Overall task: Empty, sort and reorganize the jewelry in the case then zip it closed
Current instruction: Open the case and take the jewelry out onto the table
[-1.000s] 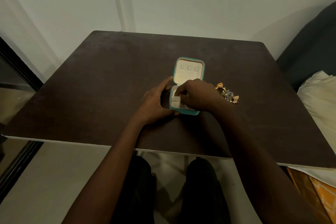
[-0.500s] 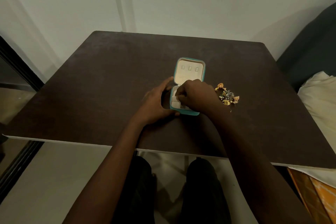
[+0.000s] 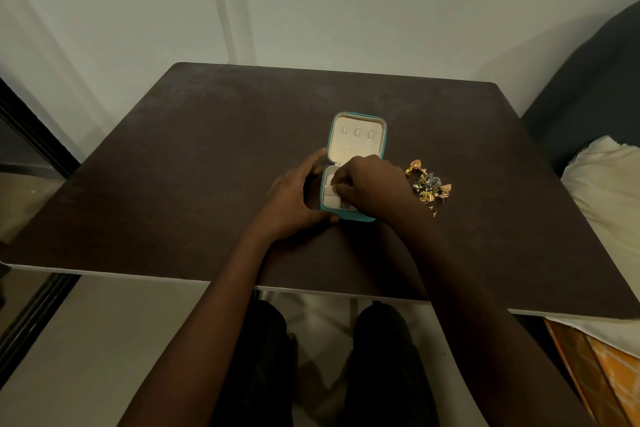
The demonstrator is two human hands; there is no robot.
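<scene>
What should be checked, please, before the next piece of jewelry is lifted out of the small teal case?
1. Small teal zip-around jewelry case lies open, its cream-lined lid folded back flat: ok.
2. Left hand braces the case's left side, so it should not slide: ok.
3. Right hand has its fingertips down in the cream compartments: ok; whether they pinch a piece: cannot tell.
4. Compartments emptied: cannot tell, the right hand covers most of them.
5. Pile of gold and beaded jewelry lies to the right of the case on the dark brown table, with bare table around it for sorting: ok.
</scene>
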